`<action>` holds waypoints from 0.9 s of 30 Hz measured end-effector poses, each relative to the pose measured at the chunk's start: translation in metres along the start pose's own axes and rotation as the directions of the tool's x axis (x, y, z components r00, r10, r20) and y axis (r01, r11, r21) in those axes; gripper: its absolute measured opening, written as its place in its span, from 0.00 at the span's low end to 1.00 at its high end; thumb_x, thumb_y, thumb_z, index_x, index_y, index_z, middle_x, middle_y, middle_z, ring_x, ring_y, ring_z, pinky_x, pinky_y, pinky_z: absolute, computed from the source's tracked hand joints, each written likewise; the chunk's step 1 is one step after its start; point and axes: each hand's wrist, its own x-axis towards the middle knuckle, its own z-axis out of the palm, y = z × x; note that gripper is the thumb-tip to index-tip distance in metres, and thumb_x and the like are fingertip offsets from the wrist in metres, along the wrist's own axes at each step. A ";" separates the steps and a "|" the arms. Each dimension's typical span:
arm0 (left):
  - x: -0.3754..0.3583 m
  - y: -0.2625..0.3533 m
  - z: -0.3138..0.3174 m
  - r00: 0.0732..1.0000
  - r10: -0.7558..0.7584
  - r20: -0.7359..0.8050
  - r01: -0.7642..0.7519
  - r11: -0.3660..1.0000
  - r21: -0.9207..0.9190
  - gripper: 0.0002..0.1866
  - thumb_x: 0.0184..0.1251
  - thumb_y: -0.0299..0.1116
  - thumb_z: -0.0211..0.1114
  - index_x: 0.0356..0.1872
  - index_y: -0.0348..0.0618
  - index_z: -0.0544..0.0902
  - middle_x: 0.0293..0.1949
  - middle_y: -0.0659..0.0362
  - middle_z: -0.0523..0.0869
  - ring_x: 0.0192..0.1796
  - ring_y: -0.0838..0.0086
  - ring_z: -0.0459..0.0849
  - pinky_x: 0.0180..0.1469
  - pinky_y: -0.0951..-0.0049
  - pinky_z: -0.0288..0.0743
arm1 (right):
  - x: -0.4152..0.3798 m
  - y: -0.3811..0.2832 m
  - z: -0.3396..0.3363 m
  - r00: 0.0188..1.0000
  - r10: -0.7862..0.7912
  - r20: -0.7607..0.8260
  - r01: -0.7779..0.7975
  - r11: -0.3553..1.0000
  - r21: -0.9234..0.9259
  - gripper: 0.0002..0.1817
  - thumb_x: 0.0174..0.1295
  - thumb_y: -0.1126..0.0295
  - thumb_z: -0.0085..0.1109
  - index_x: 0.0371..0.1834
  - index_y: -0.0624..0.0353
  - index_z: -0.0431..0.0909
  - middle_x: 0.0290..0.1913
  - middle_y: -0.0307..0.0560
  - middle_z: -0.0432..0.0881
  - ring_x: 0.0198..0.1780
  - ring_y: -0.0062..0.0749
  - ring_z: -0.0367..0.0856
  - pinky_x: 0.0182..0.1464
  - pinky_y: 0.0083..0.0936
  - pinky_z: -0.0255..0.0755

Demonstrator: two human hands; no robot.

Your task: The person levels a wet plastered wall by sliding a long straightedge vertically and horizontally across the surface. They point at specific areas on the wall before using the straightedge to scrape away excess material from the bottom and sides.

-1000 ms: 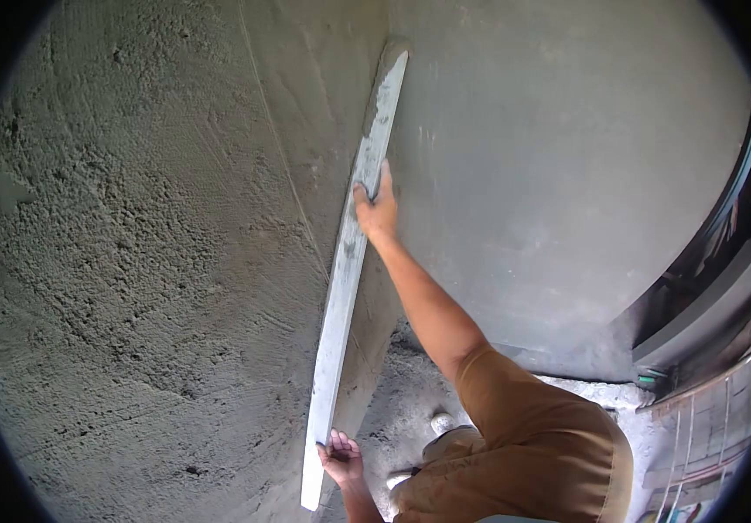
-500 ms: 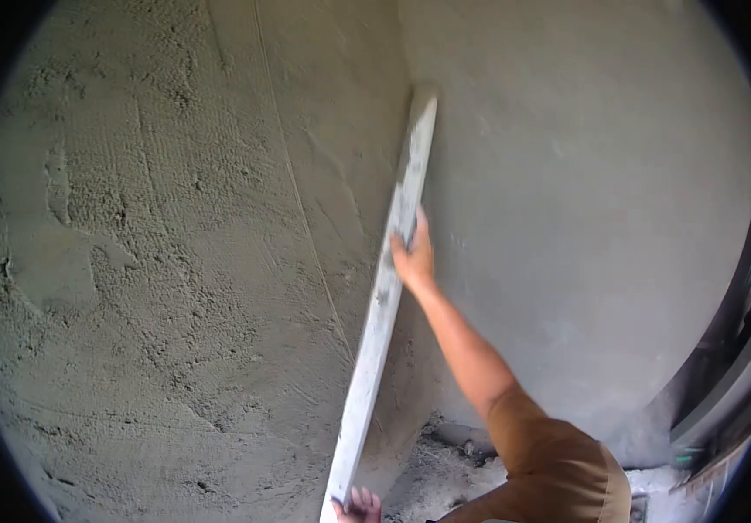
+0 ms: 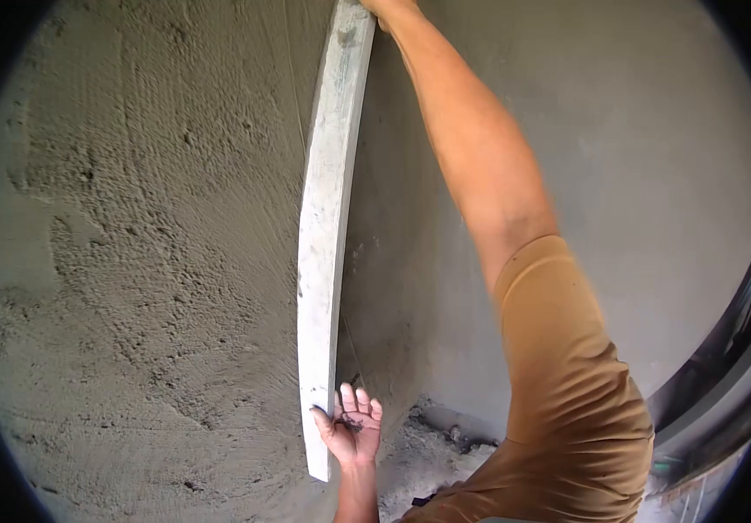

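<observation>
A long pale plasterer's straightedge [image 3: 325,227] stands nearly upright against the plaster, slightly tilted, its top cut off by the frame. At the upper edge my right hand [image 3: 390,10] is on the bar, closed at its right side; most of its fingers are out of view. My left hand [image 3: 354,427] is beside the bar's lower end, palm toward me, with dark mortar on it. Its fingers are spread, and the thumb lies against the face of the bar. On the left is rough, wet plaster [image 3: 157,261] with ridges and pits.
A smoother grey wall [image 3: 655,174] meets the rough one at a corner right of the bar. Loose mortar rubble [image 3: 445,436] lies at the foot of the corner. Dark curved items [image 3: 724,375] stand at the far right.
The view has shifted lower and nearer. The straightedge is more upright and appears higher, with its lower end now visible. My right arm reaches further up, and my left hand's fingers show spread.
</observation>
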 end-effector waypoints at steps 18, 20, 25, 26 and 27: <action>-0.091 0.044 -0.161 0.983 0.033 -0.178 -0.014 0.994 0.105 0.26 0.64 0.61 0.60 0.48 0.52 0.84 0.56 0.60 0.84 0.55 0.60 0.83 0.55 0.47 0.74 | -0.191 0.137 -0.021 0.990 0.139 0.020 -0.141 0.976 0.167 0.40 0.59 0.63 0.62 0.73 0.67 0.56 0.62 0.64 0.75 0.63 0.45 0.76 0.65 0.30 0.66; -0.106 0.053 -0.182 0.961 0.056 -0.269 -0.022 0.992 0.127 0.25 0.63 0.62 0.61 0.43 0.51 0.84 0.54 0.61 0.85 0.53 0.61 0.84 0.53 0.46 0.74 | -0.222 0.138 -0.021 0.992 0.125 0.009 -0.124 0.972 0.200 0.40 0.61 0.63 0.61 0.74 0.64 0.54 0.61 0.64 0.76 0.62 0.45 0.77 0.65 0.31 0.66; -0.157 0.071 -0.235 0.923 0.081 -0.375 -0.034 0.991 0.129 0.24 0.63 0.63 0.61 0.40 0.52 0.82 0.50 0.66 0.87 0.50 0.64 0.84 0.51 0.48 0.74 | -0.321 0.114 -0.051 0.949 0.313 0.036 -0.313 0.950 -0.020 0.40 0.63 0.64 0.60 0.76 0.53 0.51 0.59 0.66 0.77 0.61 0.54 0.77 0.65 0.35 0.67; -0.169 0.073 -0.240 0.892 0.095 -0.441 -0.039 0.990 0.135 0.24 0.63 0.63 0.60 0.41 0.52 0.82 0.49 0.67 0.87 0.48 0.65 0.84 0.51 0.48 0.73 | -0.337 0.121 -0.057 0.939 0.339 0.058 -0.339 0.941 -0.009 0.40 0.63 0.64 0.60 0.76 0.54 0.50 0.60 0.65 0.76 0.62 0.52 0.77 0.65 0.35 0.67; -0.181 0.075 -0.245 0.855 0.110 -0.506 -0.044 0.989 0.140 0.25 0.62 0.64 0.60 0.42 0.52 0.82 0.47 0.68 0.88 0.47 0.65 0.84 0.51 0.49 0.73 | -0.352 0.133 -0.064 0.927 0.366 0.081 -0.367 0.930 0.001 0.40 0.63 0.65 0.61 0.76 0.56 0.50 0.60 0.64 0.76 0.62 0.51 0.76 0.66 0.34 0.66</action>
